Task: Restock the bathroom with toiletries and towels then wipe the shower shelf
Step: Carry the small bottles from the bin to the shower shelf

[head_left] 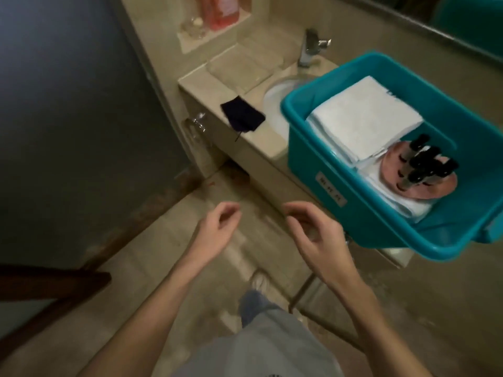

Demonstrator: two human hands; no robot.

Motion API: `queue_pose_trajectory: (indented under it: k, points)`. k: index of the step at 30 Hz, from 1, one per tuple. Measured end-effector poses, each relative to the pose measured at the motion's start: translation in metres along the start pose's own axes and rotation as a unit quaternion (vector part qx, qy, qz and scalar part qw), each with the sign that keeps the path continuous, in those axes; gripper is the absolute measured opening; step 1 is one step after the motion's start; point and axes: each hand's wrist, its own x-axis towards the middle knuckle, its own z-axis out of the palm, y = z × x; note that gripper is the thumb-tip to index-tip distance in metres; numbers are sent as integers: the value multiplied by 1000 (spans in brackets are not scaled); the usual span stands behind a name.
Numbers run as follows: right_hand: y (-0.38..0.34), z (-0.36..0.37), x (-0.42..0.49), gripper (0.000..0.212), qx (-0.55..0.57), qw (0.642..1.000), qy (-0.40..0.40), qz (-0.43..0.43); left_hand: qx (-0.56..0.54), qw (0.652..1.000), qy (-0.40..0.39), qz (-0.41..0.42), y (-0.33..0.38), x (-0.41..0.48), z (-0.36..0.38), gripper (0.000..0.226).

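Note:
A teal plastic bin [313, 148] rests on the stone vanity over the white sink [273, 102]. Folded white towels [364, 118] fill its left side. Beside them a pink tray [392, 172] holds several small bottles with black caps [424, 161]. A dark blue cloth [242, 114] lies on the counter left of the sink. My left hand [217, 229] and my right hand [315, 232] hover empty in front of the vanity, below the bin, with fingers loosely curled.
A chrome tap [310, 47] stands behind the sink. A wall niche [215, 28] at the back holds a pink bottle [220, 12] and a clear glass item. A frosted glass panel [68, 118] fills the left. A mirror edge runs top right.

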Motion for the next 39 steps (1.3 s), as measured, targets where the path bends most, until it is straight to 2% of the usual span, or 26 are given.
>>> queue_pose_trajectory:
  k: [3,6,9,13,17,20,22,28,32,35,39]
  points:
    - [-29,-36,44,21,-19,995,89,-48,-18,991,-15,130,94,45,-3,20]
    - [-32,-68,78,21,-42,987,151,-48,-4,975,-65,214,160,73,-1,27]
    - [-20,-101,97,23,-89,977,193,-1,35,955,-95,279,203,107,16,29]
    - [6,-134,103,29,-127,957,233,115,87,928,-166,321,240,151,51,30]
    - [22,-153,103,29,-148,918,284,233,135,890,-237,366,256,193,91,32]
    - [31,-156,106,38,-176,879,321,304,159,855,-298,393,262,222,119,34]
    - [33,-156,111,41,-194,857,333,341,174,830,-339,407,268,237,136,36]
    - [29,-147,115,48,-196,820,335,422,226,745,-434,452,283,260,181,36]
    - [35,-140,112,48,-185,794,363,450,250,702,-449,493,285,261,207,35]
    - [42,-134,110,50,-172,777,376,474,241,692,-423,533,281,255,217,26]
    - [52,-130,112,52,-180,768,373,489,274,680,-404,547,273,247,232,17]
